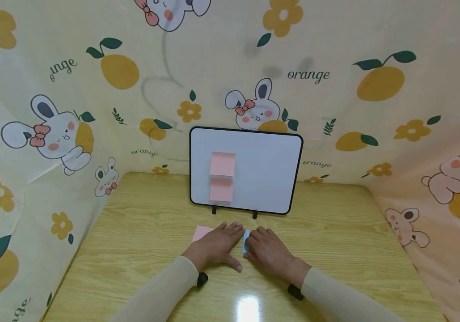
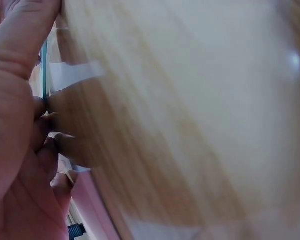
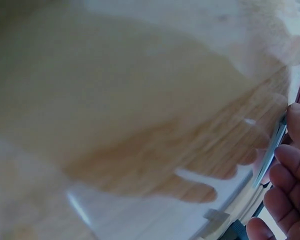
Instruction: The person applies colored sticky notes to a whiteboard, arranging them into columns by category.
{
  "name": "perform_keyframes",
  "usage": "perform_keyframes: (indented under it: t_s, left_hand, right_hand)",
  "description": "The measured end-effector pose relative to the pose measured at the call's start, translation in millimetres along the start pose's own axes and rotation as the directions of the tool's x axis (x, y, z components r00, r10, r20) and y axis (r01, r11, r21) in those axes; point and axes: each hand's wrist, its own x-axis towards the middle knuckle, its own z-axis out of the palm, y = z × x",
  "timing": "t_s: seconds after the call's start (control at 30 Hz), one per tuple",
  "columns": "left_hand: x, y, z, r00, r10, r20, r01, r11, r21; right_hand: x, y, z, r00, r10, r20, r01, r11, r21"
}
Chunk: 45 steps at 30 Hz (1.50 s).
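A small blue sticky note pad (image 1: pixel 246 242) lies on the table between my two hands, its right part hidden by my right hand (image 1: pixel 269 252). The fingers of that hand are curled at the pad, and the thumb is at its near corner; in the right wrist view, the pad (image 3: pixel 271 152) shows edge-on by the thumb. My left hand (image 1: pixel 217 245) lies with fingers spread, fingertips right at the pad's left edge. Partly covered by this hand is a pink sticky note pad (image 1: pixel 201 232), also seen as a pink block (image 2: pixel 92 205) in the left wrist view.
Behind the hands a black-framed whiteboard (image 1: pixel 266 170) stands on small black feet. Two pink sticky notes, an upper note (image 1: pixel 222 164) and a lower note (image 1: pixel 221 189), are on its left part. The glossy wooden table (image 1: pixel 334 232) is enclosed by patterned cloth (image 1: pixel 213 58).
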Motion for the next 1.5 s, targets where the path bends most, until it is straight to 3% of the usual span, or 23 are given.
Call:
perform_keyframes:
  t_s: [0.37, 0.57, 1.1, 1.5]
  left_hand:
    - [-0.8, 0.7, -2.2, 1.0, 0.0, 0.01, 0.0, 1.0, -0.02]
    - [-0.9, 1.0, -3.1, 1.0, 0.003, 0.009, -0.003, 1.0, -0.026]
    - [-0.5, 1.7, -3.6, 1.0, -0.006, 0.004, 0.007, 1.0, -0.018]
    - [-0.4, 1.1, -3.5, 1.0, -0.009, 0.001, 0.009, 1.0, -0.03]
  right_hand:
    - [1.3, -0.9, -4.5, 0.999, 0.034, 0.039, -0.036, 0.998, 0.053]
    - [1.2, -1.1, -7.6, 0.999, 0.038, 0.022, -0.04, 0.996, 0.084]
    - [5.9, 1.6, -3.3, 0.996, -0.028, -0.08, 0.02, 0.994, -0.105]
    - [6.4, 2.5, -0.3, 0.994, -0.023, -0.107, 0.011, 0.994, -0.106]
